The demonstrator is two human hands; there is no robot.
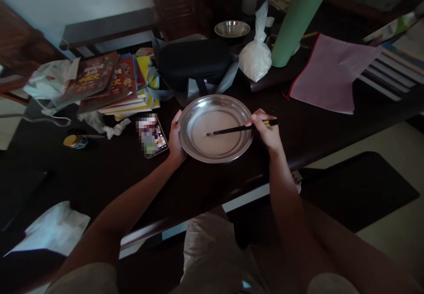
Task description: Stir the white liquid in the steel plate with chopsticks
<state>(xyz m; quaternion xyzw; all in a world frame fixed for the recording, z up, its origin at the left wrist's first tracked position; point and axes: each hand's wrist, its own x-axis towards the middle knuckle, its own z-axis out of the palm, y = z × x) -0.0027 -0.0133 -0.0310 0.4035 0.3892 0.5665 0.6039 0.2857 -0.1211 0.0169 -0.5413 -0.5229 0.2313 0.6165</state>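
At the near edge of the dark table point(99, 174) sits a shallow metal plate point(198, 108) with a pale, thin mixture spread across its bottom. The left hand point(175, 141) grips the plate's left rim, thumb over the lip and fingers curled underneath. The right hand point(266, 130) is closed around dark chopsticks point(236, 129) at the plate's right rim; their tips reach in and touch the mixture near the middle.

Just left of the plate a phone point(153, 135) lies flat with its screen lit. Further left, a small jar with a yellow lid point(75, 141) stands near crumpled paper point(114, 129).

Behind these, toward the left end of the table, a stack of books point(115, 82) lies flat. A black case point(194, 64) rests directly behind the plate, and right of it a knotted plastic bag of white powder point(255, 57) stands beside a green roll point(300, 17). A pink pouch point(331, 73) lies toward the right end. At the far edge sits a small metal bowl point(232, 28).
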